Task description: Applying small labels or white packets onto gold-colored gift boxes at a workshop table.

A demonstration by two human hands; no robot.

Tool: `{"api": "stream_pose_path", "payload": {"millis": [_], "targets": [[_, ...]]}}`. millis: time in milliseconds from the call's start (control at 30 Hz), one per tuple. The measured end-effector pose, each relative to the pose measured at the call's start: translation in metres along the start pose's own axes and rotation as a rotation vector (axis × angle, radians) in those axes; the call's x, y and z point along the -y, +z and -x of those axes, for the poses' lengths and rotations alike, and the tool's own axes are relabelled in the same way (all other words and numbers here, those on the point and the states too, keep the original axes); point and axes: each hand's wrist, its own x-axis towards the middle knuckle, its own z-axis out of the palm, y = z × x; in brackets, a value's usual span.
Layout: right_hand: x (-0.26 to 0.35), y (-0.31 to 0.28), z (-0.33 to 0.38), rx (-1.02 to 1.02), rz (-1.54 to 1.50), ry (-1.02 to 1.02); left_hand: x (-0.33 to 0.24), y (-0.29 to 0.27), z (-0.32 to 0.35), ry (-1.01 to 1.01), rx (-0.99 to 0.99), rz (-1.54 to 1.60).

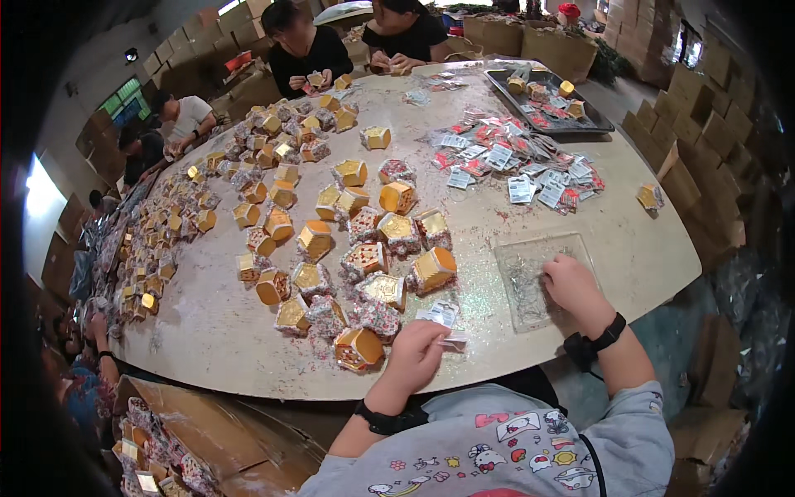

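At the table's near edge my left hand (416, 354) is closed, its thumb and fingers pinching a small paper tag (454, 341). Another white printed tag (439, 313) lies just beyond those fingers. To the right, my right hand (571, 284) reaches over a shallow clear plastic tray (507, 257) that holds a heap of thin, silvery wire-like pieces (524, 286). Its fingers are bent together at the heap, and anything between them is too small to make out. Close to my left hand sits a gold house-shaped ornament (358, 349) with beaded trim.
Many similar ornaments (317, 238) cover the table's left and middle. A pile of red and white tags (530, 161) lies beyond the clear tray, near a dark tray (592, 124). Co-workers (310, 54) sit along the far and left edges. A cardboard box (199, 422) stands below left.
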Motion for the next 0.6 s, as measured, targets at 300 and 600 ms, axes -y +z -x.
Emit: {"api": "stream_pose_path", "payload": {"millis": [300,600], "targets": [[-0.004,-0.015,-0.006,0.001,0.026,0.116,0.006,0.000,0.007,-0.014,-0.043,0.067],[-0.001,-0.036,-0.007,-0.062,-0.138,0.178,0.003,-0.001,0.007,-0.022,0.013,0.087]]}}
